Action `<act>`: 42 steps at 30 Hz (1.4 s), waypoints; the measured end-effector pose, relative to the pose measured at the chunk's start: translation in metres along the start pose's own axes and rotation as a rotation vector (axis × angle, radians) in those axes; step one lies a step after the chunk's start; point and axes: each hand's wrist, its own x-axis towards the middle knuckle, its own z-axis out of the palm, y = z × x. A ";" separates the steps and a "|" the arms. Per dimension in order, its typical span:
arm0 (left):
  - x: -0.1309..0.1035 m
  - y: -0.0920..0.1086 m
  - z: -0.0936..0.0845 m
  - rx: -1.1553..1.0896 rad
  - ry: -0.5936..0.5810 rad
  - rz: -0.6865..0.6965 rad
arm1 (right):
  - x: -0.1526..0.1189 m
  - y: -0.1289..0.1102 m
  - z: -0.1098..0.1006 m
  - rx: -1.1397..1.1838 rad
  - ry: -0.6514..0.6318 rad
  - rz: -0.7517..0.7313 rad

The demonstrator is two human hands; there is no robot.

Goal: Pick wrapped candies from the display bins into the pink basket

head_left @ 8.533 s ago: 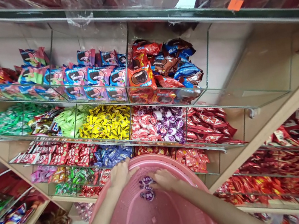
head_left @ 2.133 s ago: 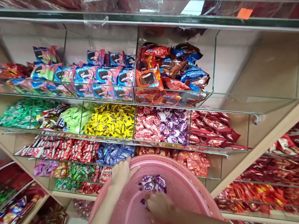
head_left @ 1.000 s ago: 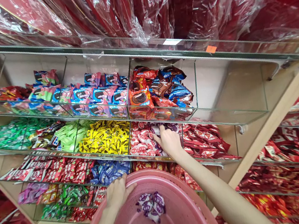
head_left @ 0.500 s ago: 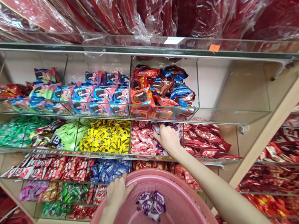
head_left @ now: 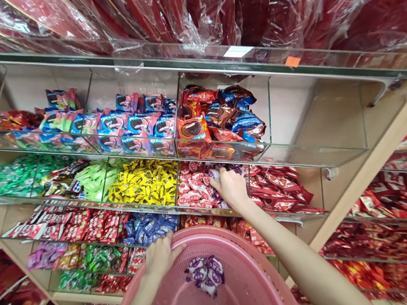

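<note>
My left hand [head_left: 160, 256] is wrapped over the rim of a pink plastic basket [head_left: 260, 273], its thumb on the inner side. A small heap of purple-and-white wrapped candies [head_left: 205, 275] lies inside, against the perforated far wall. On the shelf beyond, my right hand [head_left: 232, 188] is down in a compartment of candies, its fingers curled. A purple-and-white wrapped candy [head_left: 214, 174] shows between thumb and fingers; the fingertips are partly hidden. Pink-and-white wrapped candies [head_left: 194, 188] fill the left side of that same compartment.
Glass dividers separate yellow-wrapped candies [head_left: 144, 186] on the left and red packets [head_left: 281, 186] on the right. A glass shelf [head_left: 222, 152] with packaged cookies [head_left: 193, 127] overhangs my right hand. Below are blue-wrapped candies [head_left: 149, 227]. A slanting wooden panel [head_left: 376, 160] stands at right.
My right hand stays in the compartment and has shifted slightly; a purple-and-white candy now shows more clearly at its thumb. My left hand and the basket have barely moved.
</note>
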 end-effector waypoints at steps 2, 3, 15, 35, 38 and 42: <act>-0.001 0.001 -0.002 0.007 0.002 0.000 | -0.005 0.002 -0.001 0.018 0.062 0.011; -0.001 0.002 -0.003 0.011 -0.001 -0.004 | -0.009 0.004 -0.002 0.028 0.084 0.016; 0.001 0.002 0.000 0.001 -0.033 -0.025 | -0.129 -0.005 0.046 0.286 -0.162 -0.426; 0.000 0.002 -0.001 0.028 -0.023 -0.013 | -0.160 -0.022 0.133 0.076 -0.425 -0.509; 0.000 0.002 -0.001 0.041 -0.017 -0.025 | -0.149 -0.018 0.107 0.116 -0.340 -0.492; 0.001 0.001 0.001 0.022 -0.008 -0.012 | -0.112 0.002 0.052 0.214 -0.056 -0.357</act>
